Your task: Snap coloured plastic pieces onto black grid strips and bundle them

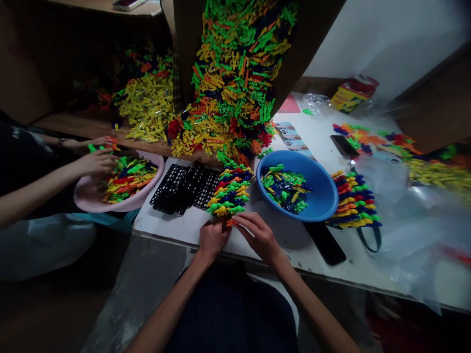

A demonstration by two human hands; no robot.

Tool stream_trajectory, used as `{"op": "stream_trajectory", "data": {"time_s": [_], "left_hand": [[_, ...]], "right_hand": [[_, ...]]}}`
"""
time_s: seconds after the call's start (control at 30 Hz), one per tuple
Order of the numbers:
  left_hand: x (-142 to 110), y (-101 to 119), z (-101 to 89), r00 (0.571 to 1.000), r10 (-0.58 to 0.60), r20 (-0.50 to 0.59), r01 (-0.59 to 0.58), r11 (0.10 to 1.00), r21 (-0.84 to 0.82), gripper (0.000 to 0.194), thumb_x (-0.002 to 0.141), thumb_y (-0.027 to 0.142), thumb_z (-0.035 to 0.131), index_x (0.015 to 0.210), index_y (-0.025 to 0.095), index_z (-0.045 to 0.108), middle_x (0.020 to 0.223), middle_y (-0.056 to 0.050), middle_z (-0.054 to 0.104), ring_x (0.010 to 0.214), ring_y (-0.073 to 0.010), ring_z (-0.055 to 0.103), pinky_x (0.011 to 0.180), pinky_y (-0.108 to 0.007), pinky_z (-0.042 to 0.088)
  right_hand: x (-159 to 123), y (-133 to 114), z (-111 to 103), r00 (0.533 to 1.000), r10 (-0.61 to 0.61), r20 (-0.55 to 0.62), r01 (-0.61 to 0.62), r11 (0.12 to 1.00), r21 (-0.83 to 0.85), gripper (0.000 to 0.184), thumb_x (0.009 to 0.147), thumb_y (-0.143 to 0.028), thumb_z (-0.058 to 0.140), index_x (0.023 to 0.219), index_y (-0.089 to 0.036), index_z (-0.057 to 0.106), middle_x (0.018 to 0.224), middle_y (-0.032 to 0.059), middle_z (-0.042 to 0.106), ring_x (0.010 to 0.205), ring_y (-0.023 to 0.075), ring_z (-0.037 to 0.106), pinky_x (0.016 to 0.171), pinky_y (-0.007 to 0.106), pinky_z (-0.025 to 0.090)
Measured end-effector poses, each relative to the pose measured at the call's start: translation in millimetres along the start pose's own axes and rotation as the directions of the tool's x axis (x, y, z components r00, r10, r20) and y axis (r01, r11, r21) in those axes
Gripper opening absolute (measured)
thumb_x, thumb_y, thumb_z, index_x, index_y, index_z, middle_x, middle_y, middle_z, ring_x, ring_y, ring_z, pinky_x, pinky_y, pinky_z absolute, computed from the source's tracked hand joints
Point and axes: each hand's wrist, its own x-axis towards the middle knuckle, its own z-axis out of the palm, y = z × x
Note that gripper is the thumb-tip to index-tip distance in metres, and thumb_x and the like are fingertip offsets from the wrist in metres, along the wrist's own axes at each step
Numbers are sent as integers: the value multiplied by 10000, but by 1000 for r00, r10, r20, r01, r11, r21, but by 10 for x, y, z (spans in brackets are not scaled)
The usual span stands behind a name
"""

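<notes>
My left hand [214,239] and my right hand [259,237] meet at the near edge of the white table [172,228], their fingertips on a small orange plastic piece [231,222]. Just beyond them lies a long strung bundle of multicoloured plastic pieces [228,192]. A blue plastic basin [324,196] to my right holds loose green, yellow and dark blue pieces [284,189]. Further right rests a second bundle [353,201] in the same colours. Black plastic grid racks [180,189] stand left of the first bundle.
A co-worker's hands [97,159] work over a pink basin [86,196] of coloured pieces at left. Large heaps of pieces [235,73] spill down behind the table beside cardboard panels. A phone [344,145], a black strip [326,242] and clear plastic sheeting [405,220] lie on the table.
</notes>
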Motion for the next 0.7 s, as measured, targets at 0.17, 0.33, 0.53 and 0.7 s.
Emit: {"op": "stream_trajectory", "data": {"time_s": [0.17, 0.33, 0.53, 0.7], "left_hand": [[-29, 85, 26, 996, 4, -92, -3, 1000, 2, 255, 882, 354, 581, 788, 188, 750, 557, -72, 702, 471, -192, 638, 575, -267, 428], [-89, 101, 99, 991, 17, -131, -19, 1000, -15, 254, 899, 281, 565, 736, 191, 737, 531, -62, 689, 469, -193, 640, 657, -292, 466], [-79, 55, 113, 996, 71, -52, -71, 997, 5, 279, 932, 317, 521, 858, 200, 763, 578, -63, 712, 515, -195, 665, 731, -316, 482], [35, 174, -51, 981, -43, 187, 28, 996, 81, 271, 912, 320, 530, 889, 189, 766, 638, -94, 732, 580, -211, 691, 750, -314, 489]], "right_hand": [[43, 41, 96, 984, -6, -178, -28, 982, -188, 407, 866, -129, 693, 1227, -312, 651, 968, 36, 716, 938, 202, 627, 841, 363, 543], [-41, 168, 233, 967, -14, -255, -51, 968, -245, 235, 854, -149, 704, 1041, -291, 701, 997, 50, 656, 974, 215, 605, 852, 383, 515], [-145, 251, 277, 945, 41, -325, -98, 982, -160, 244, 880, -137, 663, 1076, -280, 639, 963, 45, 636, 938, 209, 617, 825, 391, 523], [-140, 260, 216, 978, 11, -207, -16, 1000, -22, 409, 857, -166, 709, 1226, -261, 561, 1017, 59, 704, 977, 221, 652, 853, 412, 554]]}}
